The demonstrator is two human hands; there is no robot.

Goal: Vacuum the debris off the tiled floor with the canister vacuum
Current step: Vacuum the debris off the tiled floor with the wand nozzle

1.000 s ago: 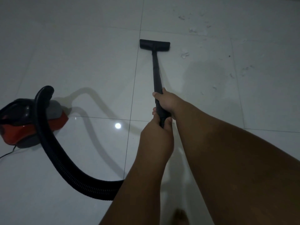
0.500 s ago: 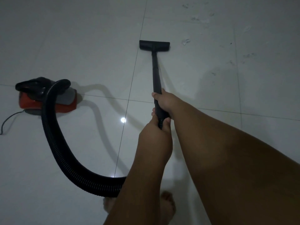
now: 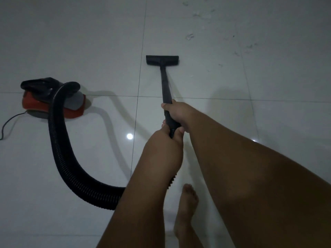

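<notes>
Gripping the wand (image 3: 165, 83) with left hand (image 3: 163, 147) and right hand (image 3: 179, 113) curled fully round it, the person should slide the nozzle (image 3: 162, 60) flat toward debris (image 3: 189, 36) at the floor's (image 3: 71, 42) far-right edge.

Your left hand (image 3: 161, 145) and right hand (image 3: 179, 111) were bare, both forearms (image 3: 250, 167) unsleeved, one visible foot (image 3: 187, 203) unshod.

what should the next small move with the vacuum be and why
Probably push the floor nozzle forward and a little to the right. It sits on the tiled floor short of the debris, whose nearest pale scrap lies beyond its right end, with more specks farther right. The right hand and left hand both grip the wand, so a short push should do.
</notes>
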